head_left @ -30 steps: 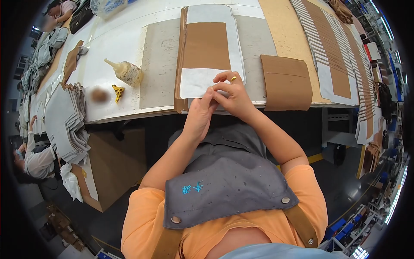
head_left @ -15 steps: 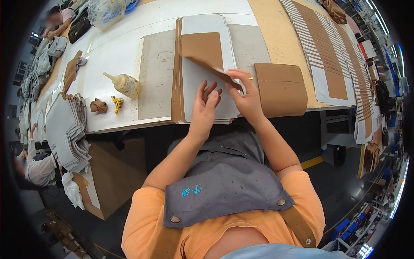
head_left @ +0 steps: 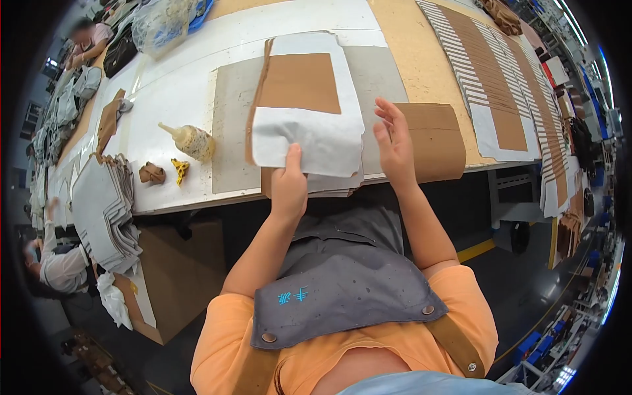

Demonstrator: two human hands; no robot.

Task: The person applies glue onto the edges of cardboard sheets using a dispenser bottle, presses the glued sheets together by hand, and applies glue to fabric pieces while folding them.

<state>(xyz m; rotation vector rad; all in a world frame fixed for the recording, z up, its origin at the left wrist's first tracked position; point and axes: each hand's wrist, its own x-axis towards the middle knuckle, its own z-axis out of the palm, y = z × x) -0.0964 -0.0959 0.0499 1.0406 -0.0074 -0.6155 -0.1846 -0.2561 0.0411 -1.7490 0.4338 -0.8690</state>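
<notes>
My left hand (head_left: 289, 185) grips the near edge of a white sheet with a brown panel (head_left: 299, 80), its thumb on top and its fingers underneath. That sheet lies tilted over a stack of similar white and brown pieces (head_left: 336, 185) at the table's front edge. To the right, my right hand (head_left: 396, 145) is raised with its fingers apart and nothing in it, beside a folded brown piece (head_left: 436, 141). Under the stack is a grey board (head_left: 234, 112).
A glue bottle (head_left: 192, 141), a yellow object (head_left: 180, 171) and a brown crumpled piece (head_left: 152, 173) lie left. Grey pieces (head_left: 105, 204) hang over the edge by a carton (head_left: 181, 276). Striped rows (head_left: 487, 79) lie right. Two people (head_left: 62, 263) (head_left: 89, 36) are at left.
The brown flap that was lifted near my right hand now lies flat. My left hand has taken hold of the sheet's near edge and shifted it left; my right hand has moved right, off the stack.
</notes>
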